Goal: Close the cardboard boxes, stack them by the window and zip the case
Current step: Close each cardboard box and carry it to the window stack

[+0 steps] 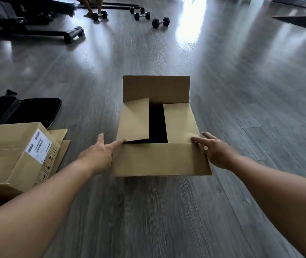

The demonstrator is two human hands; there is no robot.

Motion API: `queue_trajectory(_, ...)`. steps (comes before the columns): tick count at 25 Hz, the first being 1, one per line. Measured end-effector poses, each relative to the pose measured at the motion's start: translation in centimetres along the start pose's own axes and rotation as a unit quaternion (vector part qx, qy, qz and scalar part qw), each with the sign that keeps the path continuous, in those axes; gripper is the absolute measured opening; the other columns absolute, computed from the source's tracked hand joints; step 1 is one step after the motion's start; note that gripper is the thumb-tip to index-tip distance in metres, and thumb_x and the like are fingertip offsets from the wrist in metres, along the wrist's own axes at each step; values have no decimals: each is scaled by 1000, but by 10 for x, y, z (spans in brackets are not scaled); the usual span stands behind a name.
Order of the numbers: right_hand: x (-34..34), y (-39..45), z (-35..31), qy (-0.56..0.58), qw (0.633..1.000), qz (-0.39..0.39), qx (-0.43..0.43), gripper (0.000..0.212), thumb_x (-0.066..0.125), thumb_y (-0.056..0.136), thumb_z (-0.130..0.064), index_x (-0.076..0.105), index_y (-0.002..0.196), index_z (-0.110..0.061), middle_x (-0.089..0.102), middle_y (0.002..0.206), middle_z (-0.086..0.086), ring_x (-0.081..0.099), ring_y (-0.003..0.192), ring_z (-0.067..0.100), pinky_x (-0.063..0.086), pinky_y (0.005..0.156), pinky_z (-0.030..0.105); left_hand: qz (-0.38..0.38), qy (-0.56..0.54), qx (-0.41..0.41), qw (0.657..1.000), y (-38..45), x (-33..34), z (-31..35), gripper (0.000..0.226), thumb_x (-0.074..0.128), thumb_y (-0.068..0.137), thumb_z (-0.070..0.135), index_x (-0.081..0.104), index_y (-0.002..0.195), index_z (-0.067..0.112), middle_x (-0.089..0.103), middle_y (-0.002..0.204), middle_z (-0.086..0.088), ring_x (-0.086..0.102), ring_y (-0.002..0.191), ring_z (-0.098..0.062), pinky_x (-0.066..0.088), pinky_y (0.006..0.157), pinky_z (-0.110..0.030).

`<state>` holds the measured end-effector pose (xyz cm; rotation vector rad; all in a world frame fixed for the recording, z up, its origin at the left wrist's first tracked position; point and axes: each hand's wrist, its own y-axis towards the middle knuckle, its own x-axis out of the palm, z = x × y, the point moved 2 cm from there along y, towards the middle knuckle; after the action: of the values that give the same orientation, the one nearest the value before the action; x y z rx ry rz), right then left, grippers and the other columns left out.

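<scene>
Box (159, 127) risks springing open: left hand (100, 153) and right hand (215, 151), fingers straight, only press the side flaps (133, 121), while both long flaps remain unfolded

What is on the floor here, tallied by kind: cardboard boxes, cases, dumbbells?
Cardboard boxes: 2, the open box between the hands and the labelled box at left.
Black case: 1, lying open.
Dumbbells: 4 seen, e.g..
Total: 7.
</scene>
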<state>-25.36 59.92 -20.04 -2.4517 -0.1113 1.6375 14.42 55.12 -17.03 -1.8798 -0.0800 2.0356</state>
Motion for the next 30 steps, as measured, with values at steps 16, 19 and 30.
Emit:
queue_trajectory(16, -14, 20, -28, 333, 920, 173, 112, 53, 82, 81, -40, 65, 125, -16, 73, 111, 2, 69, 102, 22, 58, 90, 45, 58, -303, 84, 948, 20, 0, -13, 40, 61, 91, 13, 64, 115, 45, 68, 113, 21, 62, 107, -2, 51, 87, -22)
queue_trajectory(19, -10, 21, -41, 192, 950, 197, 150, 83, 81, 78, -46, 44, 147, -19, 68, 122, 11, 63, 113, 32, 53, 96, 47, 123, -393, 16, 911, 22, 1, -5, 34, 74, 80, 8, 67, 94, 38, 69, 100, 17, 68, 104, -12, 57, 91, -38)
queue_trajectory(30, -10, 22, -46, 36, 980, 189, 57, 51, 67, 85, -36, 61, 129, -11, 66, 112, 11, 64, 105, 33, 55, 88, 45, 0, -226, 0, 974, 25, -6, -7, 72, 80, 81, 40, 48, 145, 39, 51, 144, -1, 52, 123, -23, 43, 105, -35)
